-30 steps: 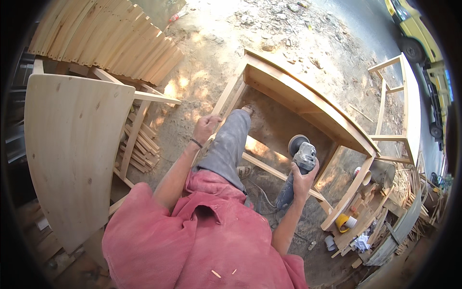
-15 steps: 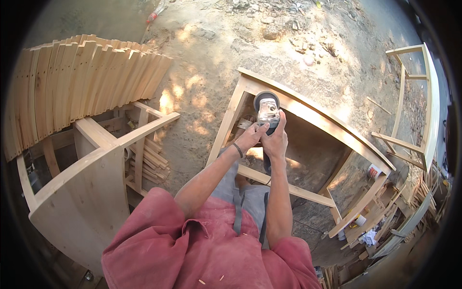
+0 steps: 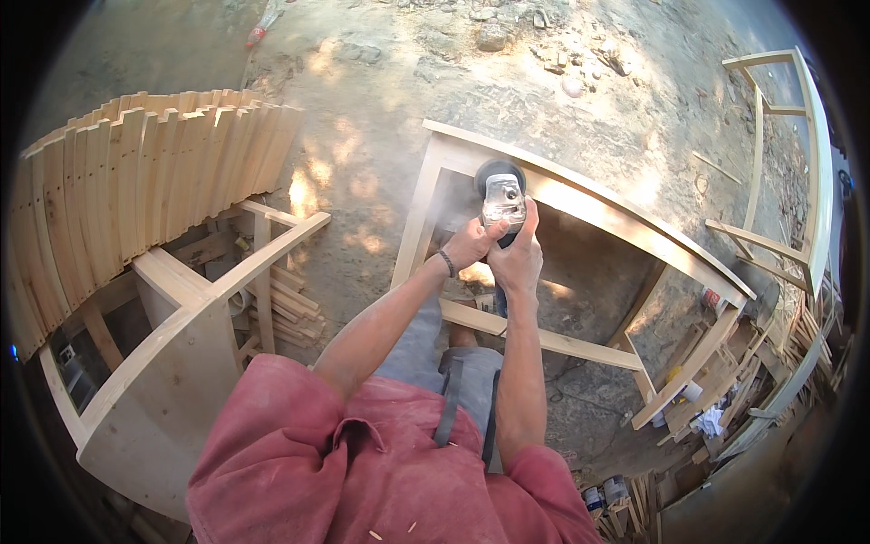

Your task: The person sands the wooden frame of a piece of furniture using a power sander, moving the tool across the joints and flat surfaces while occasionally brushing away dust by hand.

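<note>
Both of my hands are closed on an angle grinder (image 3: pixel 504 201) with a silvery head and a round dark disc at its far end. My left hand (image 3: pixel 468 245) holds its left side just behind the head. On the right, my right hand (image 3: pixel 518 263) wraps round the body, hiding much of it. The disc lies over the far rail of a pale wooden frame (image 3: pixel 598 205), near its far left corner; its contact with the wood is hidden from above. Pale dust hangs in the air left of the grinder.
A curved wooden piece (image 3: pixel 172 390) on legs stands at left, beside a row of upright slats (image 3: pixel 136 172). Another wooden frame (image 3: pixel 757 145) is at far right. Offcuts (image 3: pixel 707 372) lie at lower right; rubble (image 3: pixel 562 54) is on the ground ahead.
The grinder and both hands have moved slightly toward the far rail, the disc now overlapping it more. A dust cloud has appeared to its left. The whole view has shifted a little.
</note>
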The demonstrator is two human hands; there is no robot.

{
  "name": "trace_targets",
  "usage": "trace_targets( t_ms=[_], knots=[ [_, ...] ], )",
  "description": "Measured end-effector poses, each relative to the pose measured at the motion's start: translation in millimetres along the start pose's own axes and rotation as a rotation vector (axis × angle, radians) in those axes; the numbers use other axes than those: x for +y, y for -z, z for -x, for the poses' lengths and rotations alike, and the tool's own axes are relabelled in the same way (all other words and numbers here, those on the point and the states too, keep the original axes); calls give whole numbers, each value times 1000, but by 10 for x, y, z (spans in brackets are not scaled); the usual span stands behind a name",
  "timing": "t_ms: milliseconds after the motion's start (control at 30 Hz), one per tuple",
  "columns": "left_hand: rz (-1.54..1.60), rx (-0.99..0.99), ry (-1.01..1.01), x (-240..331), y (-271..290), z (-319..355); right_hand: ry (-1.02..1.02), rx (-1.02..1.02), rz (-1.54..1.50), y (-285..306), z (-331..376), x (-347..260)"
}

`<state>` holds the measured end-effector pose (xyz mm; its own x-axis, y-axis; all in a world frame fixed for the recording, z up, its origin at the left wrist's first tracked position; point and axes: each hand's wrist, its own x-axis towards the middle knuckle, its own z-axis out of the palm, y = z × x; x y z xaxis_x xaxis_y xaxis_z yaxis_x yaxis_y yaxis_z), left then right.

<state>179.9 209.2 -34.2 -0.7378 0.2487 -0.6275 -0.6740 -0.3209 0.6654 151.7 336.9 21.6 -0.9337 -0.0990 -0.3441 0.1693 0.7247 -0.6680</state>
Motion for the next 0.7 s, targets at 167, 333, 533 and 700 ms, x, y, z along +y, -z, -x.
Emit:
trace_targets(
  t_ms=[167,333,533,700],
  knots=[
    [-30,-130,16,44,-433,-257,-90,136,-27,258,53,338],
    [-181,-144,43,-14,-752,-468,-53,286,-28,446,106,503],
    [-35,-96,55,-52,-380,-298,-21,138,30,262,38,184],
    [50,88,-107,-218,152,-169,14,-30,40,-82,-123,-214]
  ],
)
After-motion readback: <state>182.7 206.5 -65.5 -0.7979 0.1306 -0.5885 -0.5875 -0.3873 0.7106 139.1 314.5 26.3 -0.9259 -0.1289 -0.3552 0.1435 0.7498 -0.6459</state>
